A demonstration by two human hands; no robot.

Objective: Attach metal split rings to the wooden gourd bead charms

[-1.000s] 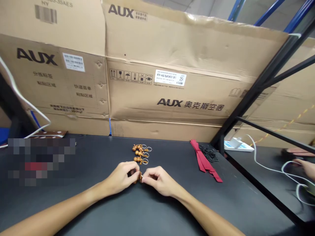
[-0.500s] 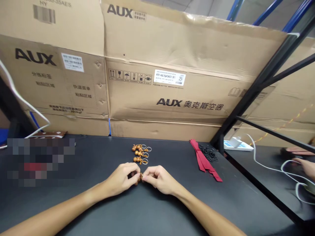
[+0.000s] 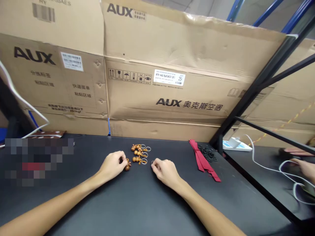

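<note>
My left hand [image 3: 112, 167] is closed in a pinch on a small brown wooden gourd charm [image 3: 127, 167], just over or on the black table. My right hand [image 3: 166, 172] is closed too, knuckles up. A grey metal ring [image 3: 152, 162] peeks out at its fingertips, mostly covered. Between the two hands, a bit farther back, lie several gourd keychains [image 3: 136, 159] with orange cords and silver rings, grouped in a short column with the rings toward the right.
Red ribbon strips [image 3: 200, 156] lie at the right beside a heap of black cords [image 3: 208, 153]. Cardboard [image 3: 157, 129] walls off the table's back. A black metal frame [image 3: 246, 160] borders the right; beyond it are a white device [image 3: 237, 144], cables and another person's hand [image 3: 304, 167].
My hands have moved apart from where they met in the middle. The left went left and back with the gourd charm; the right went right and slightly back.
</note>
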